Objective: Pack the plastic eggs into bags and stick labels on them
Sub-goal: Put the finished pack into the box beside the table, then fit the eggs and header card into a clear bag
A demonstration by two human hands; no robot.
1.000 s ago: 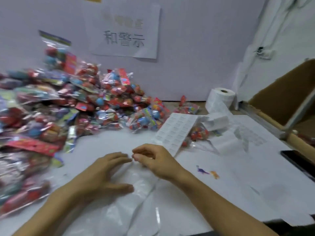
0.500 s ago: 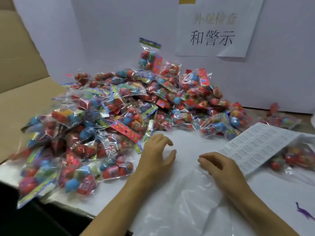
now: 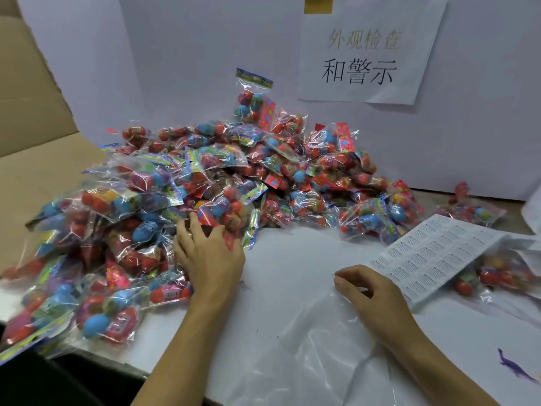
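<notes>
A big heap of clear packs filled with red and blue plastic eggs [image 3: 234, 177] covers the left and back of the white table [image 3: 292, 259]. My left hand [image 3: 207, 256] reaches into the heap's front edge, fingers spread and touching one pack [image 3: 225, 209]. My right hand [image 3: 371, 294] has curled fingers that pinch the top edge of an empty clear bag [image 3: 316, 347], which lies flat in front of me. A white sheet of small printed labels [image 3: 433, 253] lies just right of that hand, its far edge resting on more packs.
An open cardboard box [image 3: 32, 118] stands at the left. A white board with a paper sign [image 3: 363, 54] closes off the back. More egg packs [image 3: 497, 276] lie under and beside the label sheet. A small purple dinosaur figure [image 3: 512, 367] sits at bottom right.
The view swung left toward the heap. My left hand left the clear bag and moved up and left to the packs. My right hand kept its pinch on the bag.
</notes>
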